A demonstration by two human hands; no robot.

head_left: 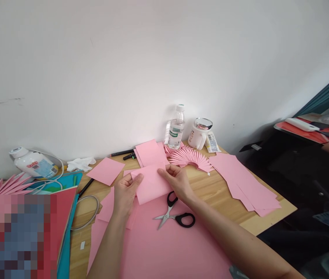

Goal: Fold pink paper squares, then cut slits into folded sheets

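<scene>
Both my hands hold one small pink paper sheet (pixel 153 185) just above the wooden table (pixel 211 190). My left hand (pixel 126 192) pinches its left edge, thumb on top. My right hand (pixel 178 181) pinches its upper right edge with curled fingers. Black-handled scissors (pixel 174 215) lie shut on a large pink sheet (pixel 167 248) just below my right hand. A pleated pink paper fan (pixel 190 158) lies behind my right hand.
More pink sheets lie at the left (pixel 105 170), at the back (pixel 149 152) and stacked at the right (pixel 244 184). A water bottle (pixel 176 128), a white mug (pixel 199 133), black pens (pixel 122 153), a cable (pixel 87 213) and red and teal folders (pixel 65 217) surround them.
</scene>
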